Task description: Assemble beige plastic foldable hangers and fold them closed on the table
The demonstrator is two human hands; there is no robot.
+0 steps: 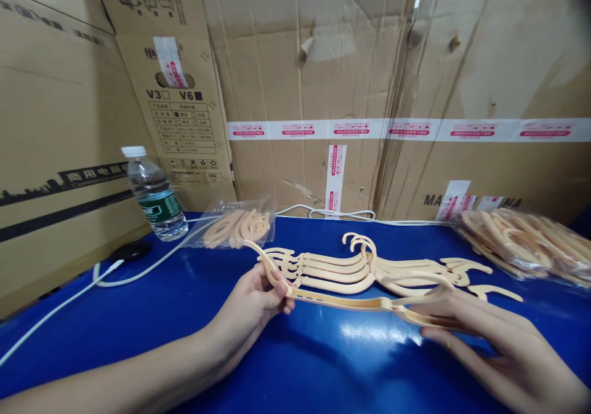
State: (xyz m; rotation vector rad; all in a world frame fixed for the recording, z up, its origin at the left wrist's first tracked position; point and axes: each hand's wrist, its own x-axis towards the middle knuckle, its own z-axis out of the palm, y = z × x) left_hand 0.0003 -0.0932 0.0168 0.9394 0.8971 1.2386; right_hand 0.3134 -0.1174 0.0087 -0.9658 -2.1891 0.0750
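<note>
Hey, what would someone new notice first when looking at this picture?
Most likely the pale peach plastic hanger held between the left hand and the right hand, above the glossy blue tabletop. Just behind it lies a close-set row of pale peach plastic hangers. Next, perhaps, the clear plastic bottle with a white cap and green label at the left.

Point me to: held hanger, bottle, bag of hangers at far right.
Held hanger (342,302): head view, on the middle stretch of its bar.
Bottle (157,195): head view, on its side wall, about mid-height.
Bag of hangers (530,242): head view, on the middle of its visible side.
</note>
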